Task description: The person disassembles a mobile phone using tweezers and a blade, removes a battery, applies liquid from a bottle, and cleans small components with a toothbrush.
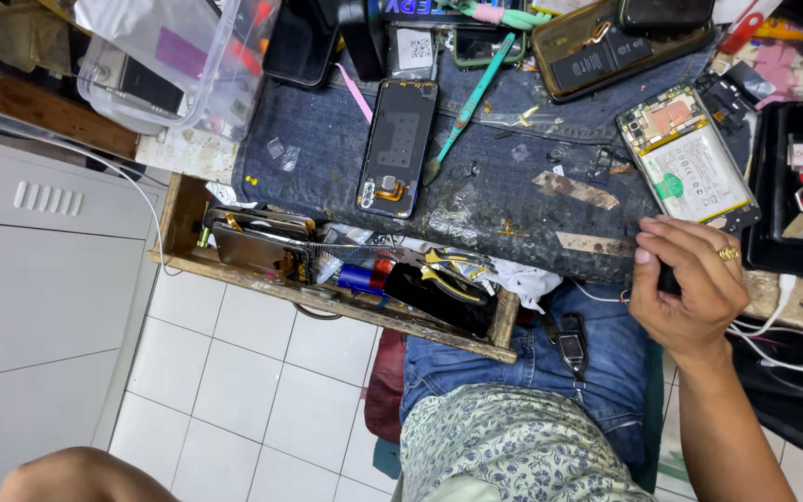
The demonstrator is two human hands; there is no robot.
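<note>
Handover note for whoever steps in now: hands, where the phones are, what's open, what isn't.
Right hand: curled at the bench edge, fingers closed around a small dark thing, unclear what, just below the opened phone.
Left hand: only a blurred bit of the arm at the bottom left corner; hand not in view.
Opened phone lies back off, battery and board exposed, on the denim mat.
Dark back cover lies mid-mat, teal brush beside it.
Pliers sit in the wooden drawer.
Done: back off. Left: phone not closed.

Dark blue denim mat (513,177), teal toothbrush (469,104), gold ring (729,252), floral grey-blue shirt (504,437), white floor tiles (234,372).
</note>
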